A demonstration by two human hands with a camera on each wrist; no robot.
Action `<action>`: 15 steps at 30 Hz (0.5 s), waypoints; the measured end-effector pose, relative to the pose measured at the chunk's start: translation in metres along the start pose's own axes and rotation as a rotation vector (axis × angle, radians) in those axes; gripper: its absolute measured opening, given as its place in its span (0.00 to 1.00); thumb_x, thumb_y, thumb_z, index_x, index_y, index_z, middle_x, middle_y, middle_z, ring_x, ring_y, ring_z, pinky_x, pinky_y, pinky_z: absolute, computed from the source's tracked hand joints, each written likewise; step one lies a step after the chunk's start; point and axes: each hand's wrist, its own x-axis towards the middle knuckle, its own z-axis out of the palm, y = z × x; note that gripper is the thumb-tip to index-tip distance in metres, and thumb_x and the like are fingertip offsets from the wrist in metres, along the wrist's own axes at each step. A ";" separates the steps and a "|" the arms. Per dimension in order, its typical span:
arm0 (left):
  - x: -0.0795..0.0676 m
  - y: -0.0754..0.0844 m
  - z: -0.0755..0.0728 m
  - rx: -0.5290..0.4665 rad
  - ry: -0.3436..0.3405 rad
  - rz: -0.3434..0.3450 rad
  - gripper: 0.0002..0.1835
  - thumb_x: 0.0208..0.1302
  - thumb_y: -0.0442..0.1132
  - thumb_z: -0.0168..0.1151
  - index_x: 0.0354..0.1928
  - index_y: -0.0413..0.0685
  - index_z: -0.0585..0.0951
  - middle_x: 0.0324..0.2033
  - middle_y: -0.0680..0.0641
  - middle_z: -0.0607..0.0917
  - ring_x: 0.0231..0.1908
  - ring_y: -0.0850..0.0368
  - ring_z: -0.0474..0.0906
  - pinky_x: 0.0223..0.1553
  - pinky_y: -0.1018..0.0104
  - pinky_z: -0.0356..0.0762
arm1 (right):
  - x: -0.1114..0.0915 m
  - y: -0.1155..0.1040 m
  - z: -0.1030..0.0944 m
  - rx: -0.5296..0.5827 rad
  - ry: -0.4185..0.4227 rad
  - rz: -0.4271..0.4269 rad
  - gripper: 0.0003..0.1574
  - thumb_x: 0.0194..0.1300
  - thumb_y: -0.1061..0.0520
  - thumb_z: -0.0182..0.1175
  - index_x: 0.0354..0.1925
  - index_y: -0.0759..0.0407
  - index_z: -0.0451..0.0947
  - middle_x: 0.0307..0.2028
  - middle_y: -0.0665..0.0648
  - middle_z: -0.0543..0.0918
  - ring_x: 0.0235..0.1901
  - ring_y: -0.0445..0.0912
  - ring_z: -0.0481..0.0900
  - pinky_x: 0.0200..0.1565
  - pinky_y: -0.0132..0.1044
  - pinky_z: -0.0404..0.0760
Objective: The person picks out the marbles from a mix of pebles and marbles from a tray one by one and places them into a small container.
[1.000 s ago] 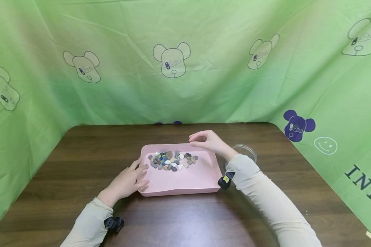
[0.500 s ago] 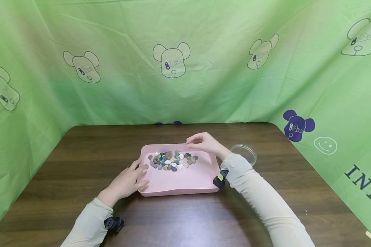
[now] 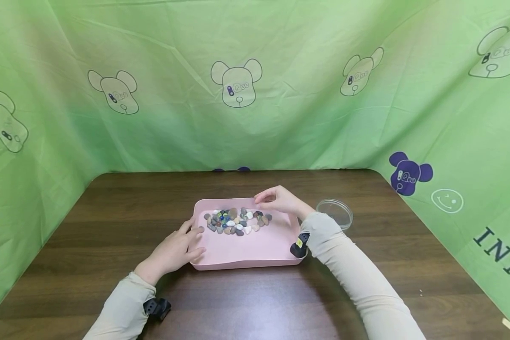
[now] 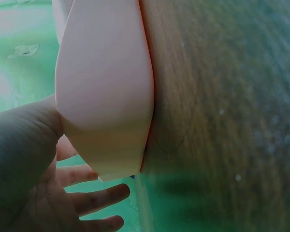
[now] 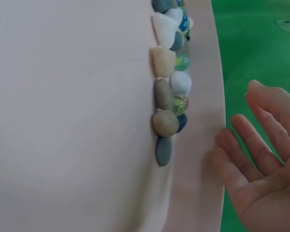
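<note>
Pink tray (image 3: pixel 246 248) of pebbles (image 3: pixel 231 224) lies between two hands (image 3: pixel 173 251) (image 3: pixel 282 200), fingers loosely extended.

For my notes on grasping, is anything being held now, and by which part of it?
Nothing appears gripped: the left hand, relaxed, rests at the left rim of the pink tray; the right hand is empty, by the far rim.
</note>
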 end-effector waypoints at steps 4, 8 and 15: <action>0.000 0.000 -0.001 -0.005 -0.007 -0.002 0.27 0.62 0.46 0.59 0.60 0.37 0.72 0.66 0.29 0.60 0.57 0.34 0.71 0.60 0.39 0.65 | 0.000 0.004 0.002 -0.013 -0.031 0.006 0.13 0.57 0.64 0.62 0.42 0.70 0.81 0.54 0.67 0.79 0.54 0.57 0.78 0.58 0.43 0.75; 0.000 0.000 -0.001 -0.009 -0.010 -0.005 0.28 0.62 0.46 0.59 0.60 0.38 0.72 0.67 0.29 0.60 0.57 0.34 0.71 0.60 0.39 0.65 | 0.001 0.007 0.004 -0.020 -0.046 0.006 0.13 0.56 0.64 0.63 0.41 0.70 0.81 0.55 0.67 0.78 0.56 0.57 0.77 0.59 0.43 0.75; 0.000 -0.001 0.000 -0.005 -0.008 -0.003 0.28 0.62 0.46 0.59 0.60 0.38 0.72 0.67 0.30 0.60 0.58 0.33 0.70 0.60 0.39 0.66 | -0.001 0.009 0.008 0.024 -0.069 0.029 0.14 0.53 0.67 0.63 0.40 0.72 0.81 0.56 0.67 0.76 0.58 0.57 0.75 0.61 0.43 0.73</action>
